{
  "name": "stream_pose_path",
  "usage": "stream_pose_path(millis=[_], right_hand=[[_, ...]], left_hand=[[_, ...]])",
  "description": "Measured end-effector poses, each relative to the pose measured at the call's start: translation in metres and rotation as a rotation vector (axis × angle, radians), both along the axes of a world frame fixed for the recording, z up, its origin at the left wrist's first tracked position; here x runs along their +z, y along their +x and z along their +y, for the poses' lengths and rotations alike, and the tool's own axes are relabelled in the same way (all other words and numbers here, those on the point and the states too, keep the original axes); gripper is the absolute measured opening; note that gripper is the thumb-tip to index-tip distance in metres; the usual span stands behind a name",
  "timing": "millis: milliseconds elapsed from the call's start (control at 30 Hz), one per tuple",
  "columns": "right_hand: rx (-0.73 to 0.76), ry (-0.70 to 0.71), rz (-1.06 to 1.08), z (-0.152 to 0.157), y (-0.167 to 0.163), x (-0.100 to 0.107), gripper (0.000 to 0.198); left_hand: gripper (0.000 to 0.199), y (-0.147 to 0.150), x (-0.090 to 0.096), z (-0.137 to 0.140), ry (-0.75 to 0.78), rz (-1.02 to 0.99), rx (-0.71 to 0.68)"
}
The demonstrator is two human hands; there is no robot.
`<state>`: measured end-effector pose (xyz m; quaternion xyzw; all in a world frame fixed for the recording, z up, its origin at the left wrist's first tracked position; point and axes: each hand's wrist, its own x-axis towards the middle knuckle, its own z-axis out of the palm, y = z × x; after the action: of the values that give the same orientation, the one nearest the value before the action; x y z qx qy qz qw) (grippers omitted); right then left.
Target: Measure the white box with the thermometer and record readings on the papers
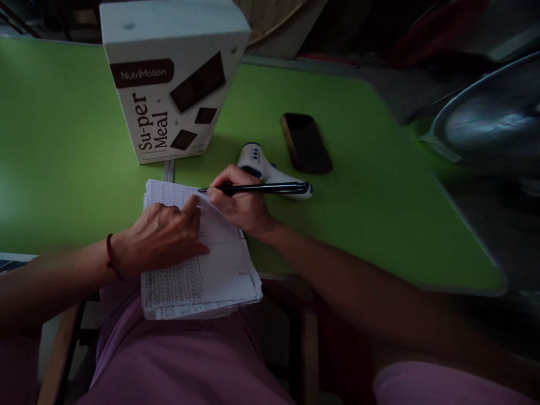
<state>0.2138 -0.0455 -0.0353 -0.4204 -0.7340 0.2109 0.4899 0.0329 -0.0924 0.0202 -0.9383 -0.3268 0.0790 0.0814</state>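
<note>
A thick stack of handwritten pages (223, 264) lies over the near edge of the green table, its lower part overhanging my lap. My left hand (169, 233) rests on the pages, index finger and thumb apart, other fingers loosely bent, gripping nothing visible. A black pen (270, 188) is held in my right hand (240, 202), its tip at the upper part of the top page, close to my left index finger. Just beyond my right hand is a white and blue handheld infrared thermometer (270, 171), partly covered by the hand and pen.
A tall white box (177, 84) marked "NutriMotion Su-per Meal" stands upright beyond the pages. A dark smartphone (307, 143) lies on the green table (371, 197), right of the thermometer. Past the table's right edge is a large shiny round metal object (493, 112).
</note>
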Motion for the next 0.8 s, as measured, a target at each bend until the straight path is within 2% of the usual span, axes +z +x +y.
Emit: stream_pose_path(millis=[500, 800], right_hand=[[-0.084, 0.067, 0.012, 0.0003, 0.0008, -0.0008, 0.014], [-0.086, -0.039, -0.017, -0.0017, -0.0008, 0.0025, 0.013]], left_hand=[[0.046, -0.0009, 0.0021, 0.0004, -0.010, 0.022, 0.021], [0.047, -0.0006, 0.0026, 0.0019, -0.024, 0.037, 0.022]])
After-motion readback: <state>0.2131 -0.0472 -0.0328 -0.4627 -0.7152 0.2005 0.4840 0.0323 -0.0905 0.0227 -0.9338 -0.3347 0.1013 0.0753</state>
